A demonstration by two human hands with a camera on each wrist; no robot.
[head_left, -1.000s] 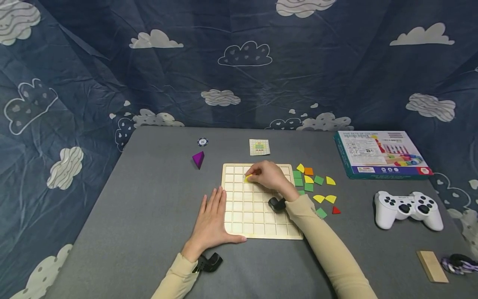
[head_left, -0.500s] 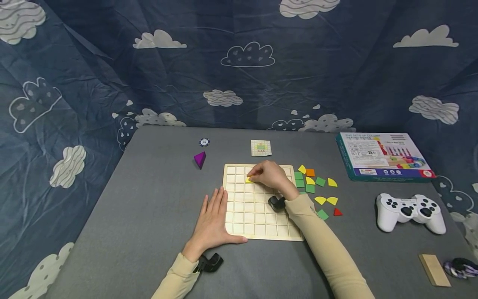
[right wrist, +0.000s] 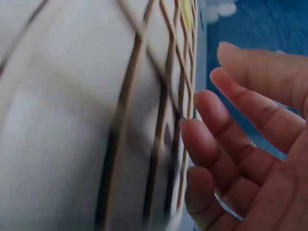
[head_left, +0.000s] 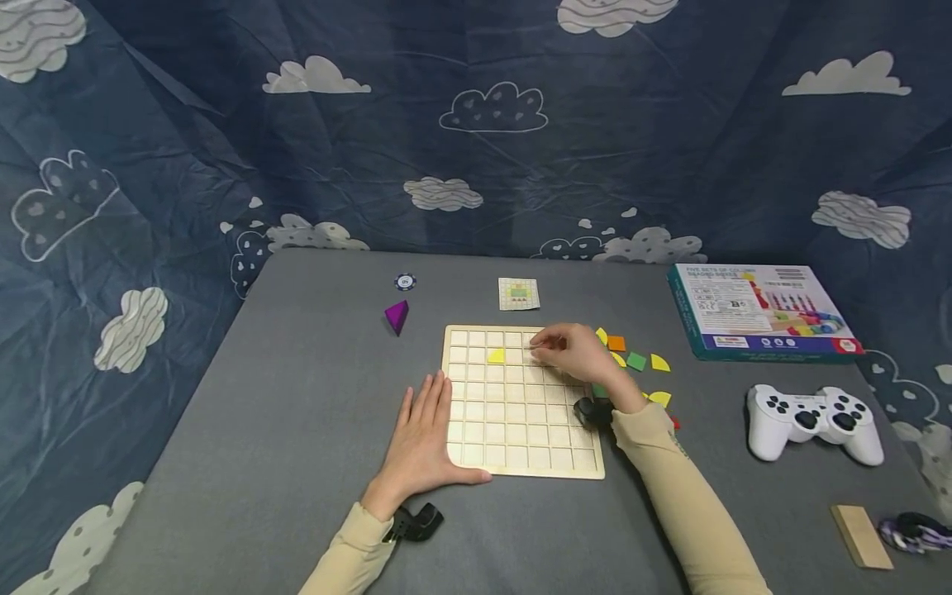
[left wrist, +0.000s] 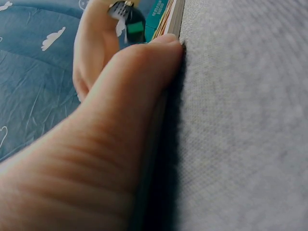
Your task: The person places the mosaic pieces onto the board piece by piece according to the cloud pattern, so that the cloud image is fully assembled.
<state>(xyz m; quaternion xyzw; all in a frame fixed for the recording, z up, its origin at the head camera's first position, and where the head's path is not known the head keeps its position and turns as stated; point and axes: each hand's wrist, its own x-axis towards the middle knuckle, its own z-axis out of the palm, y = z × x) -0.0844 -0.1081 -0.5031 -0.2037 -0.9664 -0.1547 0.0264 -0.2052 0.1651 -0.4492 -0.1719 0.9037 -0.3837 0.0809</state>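
A wooden grid board (head_left: 506, 413) lies flat at the middle of the table. In one of its upper cells sits a yellow quarter-circle tile (head_left: 496, 356). My left hand (head_left: 420, 442) rests along the board's left edge, fingers straight, thumb at the near edge. Over the board's upper right part hovers my right hand (head_left: 576, 355); in the right wrist view its fingers (right wrist: 231, 139) are loosely bent, with nothing between them. Beyond the board lies a small pattern card (head_left: 518, 294). Loose tiles, such as an orange square (head_left: 616, 342) and a green square (head_left: 635, 361), are partly hidden behind the right hand and arm.
To the right are a boxed set (head_left: 766, 310), a white game controller (head_left: 814, 421), a wooden block (head_left: 861, 536) and a purple-black item (head_left: 916, 530). A purple pyramid (head_left: 397, 317) and a round chip (head_left: 405, 282) are at the back left.
My right hand has let go of the yellow quarter-circle tile, which now sits in a board cell, and has moved right. My left hand has stayed put.
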